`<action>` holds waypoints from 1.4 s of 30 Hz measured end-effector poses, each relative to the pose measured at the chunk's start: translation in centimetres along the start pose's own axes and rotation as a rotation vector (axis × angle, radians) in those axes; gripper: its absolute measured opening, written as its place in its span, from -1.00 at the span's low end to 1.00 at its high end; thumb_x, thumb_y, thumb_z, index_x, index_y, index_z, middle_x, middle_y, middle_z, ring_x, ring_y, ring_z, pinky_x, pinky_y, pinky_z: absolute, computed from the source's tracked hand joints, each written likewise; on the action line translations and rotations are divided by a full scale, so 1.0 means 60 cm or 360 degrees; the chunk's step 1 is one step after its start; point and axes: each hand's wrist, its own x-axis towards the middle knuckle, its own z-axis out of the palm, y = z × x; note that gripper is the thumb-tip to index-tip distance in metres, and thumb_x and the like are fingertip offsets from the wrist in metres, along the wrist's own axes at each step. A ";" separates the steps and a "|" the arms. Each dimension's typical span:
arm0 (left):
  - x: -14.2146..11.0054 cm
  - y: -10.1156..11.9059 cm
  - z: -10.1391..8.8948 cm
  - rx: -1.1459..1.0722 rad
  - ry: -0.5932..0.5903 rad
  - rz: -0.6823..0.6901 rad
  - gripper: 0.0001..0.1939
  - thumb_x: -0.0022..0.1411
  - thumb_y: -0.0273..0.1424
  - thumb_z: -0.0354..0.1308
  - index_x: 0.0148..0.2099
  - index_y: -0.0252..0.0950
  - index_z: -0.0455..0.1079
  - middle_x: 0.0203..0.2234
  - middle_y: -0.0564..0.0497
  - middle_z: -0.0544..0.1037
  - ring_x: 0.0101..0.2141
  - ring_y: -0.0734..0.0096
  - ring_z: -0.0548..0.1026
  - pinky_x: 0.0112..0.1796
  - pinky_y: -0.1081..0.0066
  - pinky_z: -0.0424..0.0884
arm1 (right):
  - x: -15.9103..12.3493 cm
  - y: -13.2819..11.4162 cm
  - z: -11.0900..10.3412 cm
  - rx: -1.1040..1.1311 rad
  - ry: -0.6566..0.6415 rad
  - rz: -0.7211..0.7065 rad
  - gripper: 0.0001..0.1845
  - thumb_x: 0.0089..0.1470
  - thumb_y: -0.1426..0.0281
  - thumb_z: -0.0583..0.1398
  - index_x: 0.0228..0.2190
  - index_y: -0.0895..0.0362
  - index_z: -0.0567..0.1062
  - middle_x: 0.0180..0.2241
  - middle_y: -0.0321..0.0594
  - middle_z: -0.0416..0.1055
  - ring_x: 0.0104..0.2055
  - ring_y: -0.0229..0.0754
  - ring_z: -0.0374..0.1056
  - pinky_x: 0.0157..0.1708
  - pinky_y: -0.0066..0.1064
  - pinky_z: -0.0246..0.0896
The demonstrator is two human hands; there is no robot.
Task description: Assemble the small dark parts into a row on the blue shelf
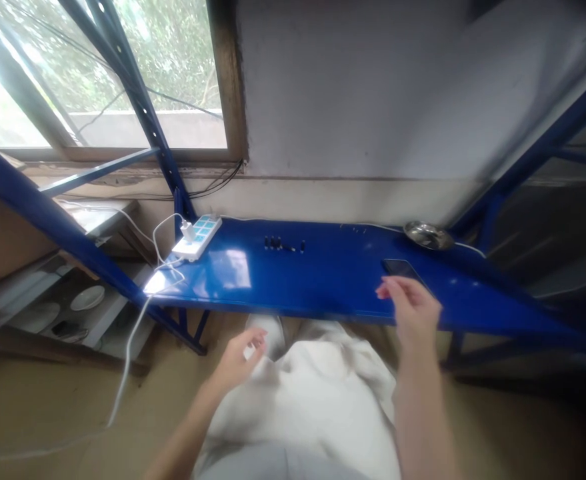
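Note:
My left hand (243,357) hovers over my lap, just off the front edge of the blue table (323,287). Its thumb and fingers curve loosely, with a gap between them and nothing held. Over the table's front right part, my right hand (415,303) has its fingers drawn together in a pinch; whatever is in them, if anything, is too small and blurred to make out. Just behind it lies a dark phone (400,268), partly covered by the hand. Several small black cylinders (273,243) stand near the table's middle, and a similar one (303,247) is to their right.
A shiny metal bowl (427,235) rests at the back right. Tiny pale bits (357,231) lie near the rear edge. At left is a white power strip (197,238) with a plug and trailing cable (127,360). Blue metal posts (143,107) frame both ends.

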 end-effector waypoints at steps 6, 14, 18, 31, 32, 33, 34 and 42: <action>-0.014 -0.049 0.056 0.0454 -0.0245 -0.0081 -0.57 0.28 -0.23 -0.27 -0.35 -0.29 0.37 -0.43 -0.06 0.47 -0.34 0.30 0.38 -0.20 0.28 0.24 | -0.003 -0.010 0.097 0.0355 -0.0062 -0.0033 -0.71 -0.05 0.19 0.20 -0.40 0.18 0.47 -0.56 -0.27 0.38 -0.53 -0.29 0.30 -0.48 -0.40 0.30; -0.016 -0.065 0.058 0.0324 -0.0135 -0.0122 -0.57 0.27 -0.19 -0.24 -0.43 -0.28 0.34 -0.48 -0.04 0.45 -0.39 0.32 0.35 -0.29 0.33 0.22 | -0.043 0.010 0.120 0.0276 -0.0392 -0.0060 -0.73 -0.02 0.20 0.18 -0.41 0.17 0.48 -0.58 -0.26 0.38 -0.53 -0.28 0.29 -0.47 -0.41 0.26; -0.001 -0.050 0.033 0.0148 0.0038 0.0015 -0.64 0.23 -0.19 -0.14 -0.37 -0.27 0.38 -0.45 -0.03 0.47 -0.39 0.35 0.37 -0.28 0.35 0.27 | -0.036 0.037 0.102 0.0170 -0.0418 -0.0005 -0.70 -0.02 0.17 0.18 -0.40 0.17 0.48 -0.57 -0.25 0.39 -0.52 -0.27 0.30 -0.45 -0.39 0.27; 0.149 0.045 -0.037 -0.0520 0.0665 0.0335 -0.70 0.23 -0.26 -0.05 -0.41 -0.32 0.36 -0.59 0.07 0.42 -0.56 0.57 0.36 -0.43 0.52 0.31 | 0.146 0.130 0.307 -0.0722 -0.0752 0.0114 -0.59 -0.10 0.21 0.20 -0.20 0.17 0.46 -0.22 -0.07 0.43 -0.20 -0.06 0.34 -0.24 -0.25 0.20; 0.168 0.049 -0.034 -0.0587 0.0682 0.0334 -0.71 0.23 -0.25 -0.06 -0.39 -0.32 0.36 -0.60 0.08 0.41 -0.57 0.57 0.36 -0.45 0.52 0.31 | 0.149 0.134 0.319 -0.0803 -0.0729 0.0105 -0.58 -0.09 0.19 0.19 -0.19 0.16 0.46 -0.19 -0.06 0.42 -0.15 -0.02 0.32 -0.22 -0.22 0.18; 0.187 0.052 -0.030 -0.0636 0.0689 0.0331 -0.72 0.23 -0.25 -0.05 -0.36 -0.32 0.35 -0.60 0.08 0.41 -0.58 0.58 0.35 -0.47 0.53 0.31 | 0.150 0.137 0.328 -0.0867 -0.0701 0.0092 -0.57 -0.07 0.17 0.18 -0.19 0.16 0.46 -0.17 -0.05 0.41 -0.12 0.01 0.30 -0.20 -0.19 0.16; 0.206 0.054 -0.026 -0.0672 0.0695 0.0329 -0.72 0.23 -0.24 -0.06 -0.35 -0.32 0.35 -0.59 0.08 0.40 -0.58 0.58 0.35 -0.48 0.53 0.31 | 0.152 0.139 0.335 -0.0917 -0.0671 0.0077 -0.57 -0.06 0.17 0.16 -0.19 0.16 0.46 -0.16 -0.05 0.40 -0.10 0.03 0.28 -0.18 -0.17 0.15; 0.337 0.068 0.040 -0.0628 0.0594 0.0391 -0.71 0.23 -0.28 -0.06 -0.05 -0.28 0.30 -0.51 0.06 0.42 -0.55 0.57 0.34 -0.43 0.50 0.32 | 0.154 0.151 0.350 -0.0946 -0.0498 0.0058 -0.75 0.02 0.27 0.10 -0.35 0.15 0.50 -0.27 -0.07 0.45 -0.19 -0.03 0.33 -0.18 -0.18 0.12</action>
